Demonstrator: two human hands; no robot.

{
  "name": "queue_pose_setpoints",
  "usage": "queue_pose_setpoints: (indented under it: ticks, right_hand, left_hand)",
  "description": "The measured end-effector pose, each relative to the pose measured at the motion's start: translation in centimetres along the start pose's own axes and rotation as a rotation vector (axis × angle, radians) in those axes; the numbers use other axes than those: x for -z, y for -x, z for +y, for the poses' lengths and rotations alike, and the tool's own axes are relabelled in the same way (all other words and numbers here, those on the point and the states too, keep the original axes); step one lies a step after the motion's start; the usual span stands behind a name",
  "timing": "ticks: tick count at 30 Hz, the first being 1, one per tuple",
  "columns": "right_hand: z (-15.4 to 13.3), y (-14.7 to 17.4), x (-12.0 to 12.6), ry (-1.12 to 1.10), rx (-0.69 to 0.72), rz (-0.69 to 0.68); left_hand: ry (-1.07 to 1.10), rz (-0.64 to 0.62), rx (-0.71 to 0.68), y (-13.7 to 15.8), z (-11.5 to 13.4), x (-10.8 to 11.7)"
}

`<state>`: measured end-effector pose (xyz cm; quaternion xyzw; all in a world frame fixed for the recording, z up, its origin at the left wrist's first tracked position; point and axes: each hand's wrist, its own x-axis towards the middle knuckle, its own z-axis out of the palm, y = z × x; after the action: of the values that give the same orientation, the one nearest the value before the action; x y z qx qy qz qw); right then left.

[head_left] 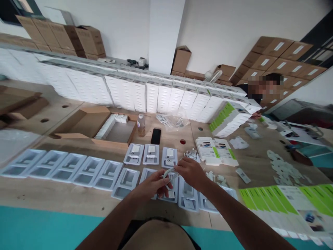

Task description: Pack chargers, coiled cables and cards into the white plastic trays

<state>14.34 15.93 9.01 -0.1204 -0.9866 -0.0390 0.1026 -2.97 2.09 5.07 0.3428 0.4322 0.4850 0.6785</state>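
Note:
A coiled white cable [169, 174] is held between my two hands over the plastic trays. My left hand [153, 184] is closed around the coil's left side. The fingers of my right hand [191, 172] pinch the coil from the upper right. Beneath them, a pale tray [177, 189] is partly covered by my hands. Just behind stand filled trays [134, 159], each with a white block and a printed piece. A heap of white cables [191, 153] lies beyond my right hand. Small white parts [220, 179] sit beside my right forearm.
Several trays without contents [88, 182] line the left. An open carton [127, 139], a bottle [141, 125] and a phone [156, 136] lie behind. Flattened printed boxes [217, 152] and green-white boxes [270, 201] are at right. Stacked white boxes [163, 97] form a wall; a person [244, 88] is beyond.

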Motion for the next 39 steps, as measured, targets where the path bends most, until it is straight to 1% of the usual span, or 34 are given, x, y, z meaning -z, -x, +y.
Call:
queue_pose_setpoints:
  ticks: [1, 4, 6, 7, 9, 11, 14, 16, 18, 21, 22, 23, 24, 25, 27, 28, 29, 31, 32, 33, 34, 36, 37, 38, 39]
  right_hand:
    - [0.1, 0.1, 0.1, 0.004, 0.002, -0.008]
    - [0.1, 0.3, 0.3, 0.042, -0.055, -0.027]
    - [-0.4, 0.4, 0.4, 0.025, -0.164, -0.040]
    - [-0.8, 0.4, 0.3, -0.028, -0.234, -0.046]
    - [-1.7, 0.4, 0.0, -0.230, -0.376, -0.047]
    - [-2.7, 0.1, -0.6, -0.494, -0.500, -0.023]
    - [-3.8, -0.3, -1.8, -0.846, -0.644, 0.041]
    - [-4.2, -0.6, -2.6, -1.054, -0.698, 0.107]
    - [-4.5, -0.7, -3.4, -1.245, -0.734, 0.166]
    - [-4.9, -0.4, -4.5, -1.469, -0.810, 0.165]
    - [-5.0, -0.2, -4.8, -1.483, -0.837, 0.154]
    - [-5.2, 0.0, -4.9, -1.435, -0.855, 0.150]
    - [-5.3, 0.3, -4.9, -1.321, -0.858, 0.153]
    - [-5.3, 0.6, -4.8, -1.155, -0.848, 0.168]
    - [-5.0, 1.2, -4.2, -0.808, -0.783, 0.221]
    - [-4.7, 1.5, -3.7, -0.694, -0.734, 0.261]
    - [-4.3, 1.8, -3.3, -0.636, -0.692, 0.312]
    - [-3.3, 2.2, -2.6, -0.653, -0.649, 0.402]
    - [-2.8, 2.4, -2.3, -0.701, -0.643, 0.410]
    - [-2.3, 2.5, -2.1, -0.760, -0.644, 0.382]
    - [-2.0, 2.5, -2.1, -0.822, -0.643, 0.318]
    - [-1.8, 2.4, -2.0, -0.940, -0.612, 0.144]
    - [-1.8, 2.3, -2.1, -0.977, -0.605, 0.088]
    - [-2.0, 2.1, -2.1, -0.994, -0.608, 0.068]
    - [-2.2, 2.0, -2.1, -0.994, -0.615, 0.078]
  left_hand:
    - [0.011, 0.014, 0.007, 0.1, -0.1, 0.1]
    - [0.018, 0.149, 0.013, -0.1, -0.9, 0.1]
    - [0.021, 0.221, 0.015, -0.5, -1.6, -0.2]
    - [0.021, 0.251, 0.012, -0.7, -1.9, -0.4]
    - [0.002, 0.329, 0.020, -1.1, -2.4, -0.8]
    - [-0.047, 0.412, 0.040, -1.4, -2.6, -1.1]
    - [-0.086, 0.479, 0.058, -1.7, -2.7, -1.3]
    - [-0.065, 0.471, 0.056, -1.9, -2.7, -1.3]
    - [-0.034, 0.434, 0.046, -2.0, -2.6, -1.4]
    - [0.047, 0.379, 0.059, -2.3, -2.6, -1.5]
    - [0.083, 0.355, 0.083, -2.4, -2.6, -1.5]
    - [0.116, 0.329, 0.107, -2.5, -2.7, -1.5]
    - [0.138, 0.304, 0.124, -2.7, -2.7, -1.4]
    - [0.146, 0.288, 0.124, -2.8, -2.8, -1.2]
    - [0.112, 0.284, 0.085, -2.9, -2.7, -0.6]
    - [0.069, 0.292, 0.053, -2.9, -2.5, -0.3]
    - [0.010, 0.299, 0.015, -2.9, -2.3, 0.1]
    - [-0.136, 0.299, -0.069, -2.6, -1.5, 0.7]
    - [-0.213, 0.293, -0.110, -2.4, -1.1, 0.9]
    - [-0.284, 0.292, -0.147, -2.2, -0.7, 1.0]
    - [-0.343, 0.287, -0.178, -2.0, -0.4, 1.0]
    - [-0.417, 0.269, -0.206, -1.7, 0.0, 0.7]
    - [-0.427, 0.264, -0.208, -1.7, 0.0, 0.6]
    - [-0.425, 0.254, -0.199, -1.6, 0.0, 0.4]
    - [-0.416, 0.234, -0.176, -1.6, -0.1, 0.3]
